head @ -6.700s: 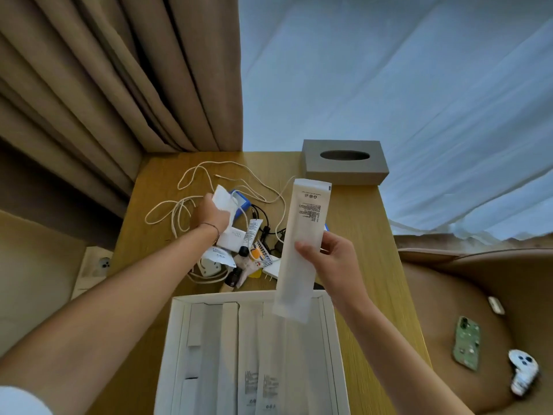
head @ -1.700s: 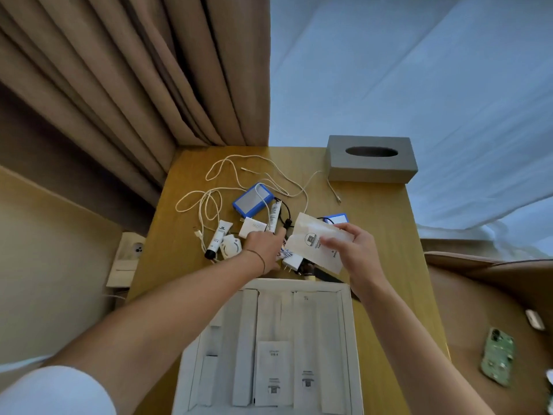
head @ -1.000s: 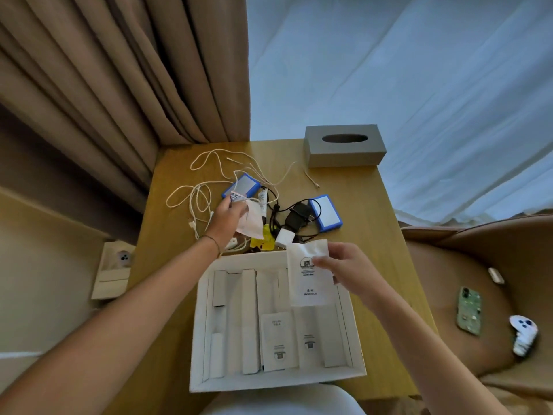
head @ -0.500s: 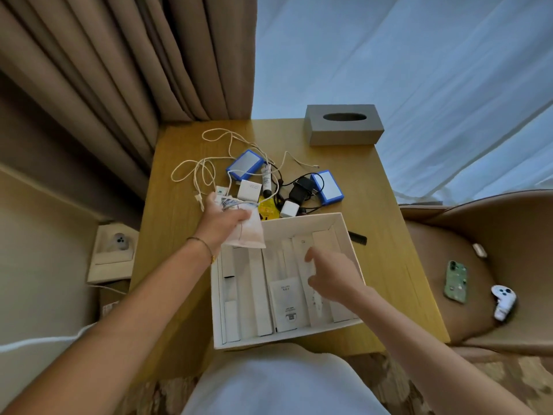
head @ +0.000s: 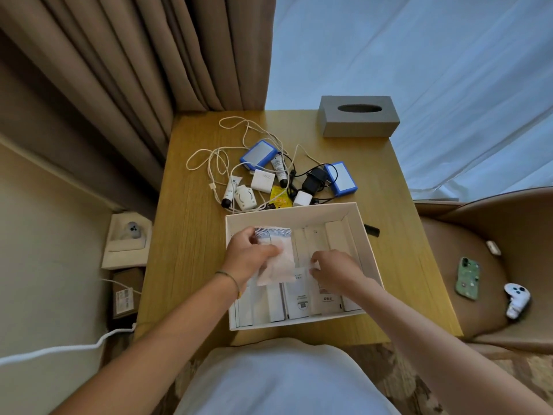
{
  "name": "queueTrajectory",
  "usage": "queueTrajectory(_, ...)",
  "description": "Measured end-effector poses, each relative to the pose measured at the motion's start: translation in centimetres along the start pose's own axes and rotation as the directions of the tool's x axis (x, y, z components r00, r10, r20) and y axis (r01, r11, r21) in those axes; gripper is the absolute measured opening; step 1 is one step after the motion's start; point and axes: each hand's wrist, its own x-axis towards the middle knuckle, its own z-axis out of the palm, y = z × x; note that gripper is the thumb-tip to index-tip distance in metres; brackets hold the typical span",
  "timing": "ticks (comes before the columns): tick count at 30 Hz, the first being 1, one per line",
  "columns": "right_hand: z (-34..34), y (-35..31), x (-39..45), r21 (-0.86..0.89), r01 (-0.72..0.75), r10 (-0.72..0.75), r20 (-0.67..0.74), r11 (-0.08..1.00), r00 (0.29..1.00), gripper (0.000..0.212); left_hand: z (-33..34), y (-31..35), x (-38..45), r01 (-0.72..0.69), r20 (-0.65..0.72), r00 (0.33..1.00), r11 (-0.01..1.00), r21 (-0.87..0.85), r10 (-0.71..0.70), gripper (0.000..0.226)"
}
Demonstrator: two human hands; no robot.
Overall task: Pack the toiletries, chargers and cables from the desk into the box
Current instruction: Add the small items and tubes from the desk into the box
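A white open box (head: 299, 209) sits on the near part of the wooden desk (head: 191, 259), lined with several flat white packets. My left hand (head: 248, 257) holds a translucent pouch (head: 279, 265) over the box's left half. My right hand (head: 336, 268) is inside the box, fingertips pinching the top edge of a flat white packet (head: 300, 290). Beyond the box lie white cables (head: 215, 157), two blue power banks (head: 258, 154) (head: 341, 178), a white charger (head: 262, 182), two small tubes (head: 279, 170) (head: 230, 191), a black charger (head: 312, 181) and a yellow sachet (head: 279, 197).
A grey tissue box (head: 357, 119) stands at the desk's far right corner. A black comb (head: 371, 230) lies right of the box. Curtains hang behind. A chair on the right holds a phone (head: 467, 278) and a white controller (head: 516, 299). A wall socket (head: 131, 232) is on the left.
My left hand has brought the translucent pouch from the desk's pile to over the box. My right hand put its logo packet into the box and stays among the packets.
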Motion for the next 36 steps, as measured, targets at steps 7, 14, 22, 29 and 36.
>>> queueTrajectory(7, -1.3, 1.1, -0.7, 0.055, 0.019, -0.014, -0.076, 0.998, 0.997, 0.038, 3.7, -1.6, 2.7, -0.105, -0.037, 0.992, 0.943, 0.315, 0.123, 0.027)
queueTrajectory(14, -3.1, 1.6, -2.2, 0.18, 0.083, -0.055, -0.158, 0.98, 0.986, 0.036, 6.4, -2.9, 5.5, -0.131, -0.009, 0.987, 0.823, 0.552, 0.163, 0.024)
queueTrajectory(22, -5.2, 2.2, -2.3, 0.354, 0.165, -0.061, -0.287, 0.92, 0.956, 0.024, 7.3, -4.1, 6.8, -0.262, 0.151, 0.904, 0.239, 0.935, 0.4, 0.041)
queueTrajectory(29, -9.7, 3.3, 0.6, 0.459, 0.253, -0.032, -0.436, 0.852, 0.899, 0.021, 7.5, -2.9, 4.5, -0.451, 0.248, 0.778, 0.239, 0.86, 0.577, 0.025)
queueTrajectory(36, -13.1, 2.2, 7.8, 0.362, 0.238, -0.111, -0.337, 0.901, 0.935, 0.026, 5.5, 1.5, 3.4, -0.538, 0.148, 0.618, 0.278, 0.796, 0.773, 0.015)
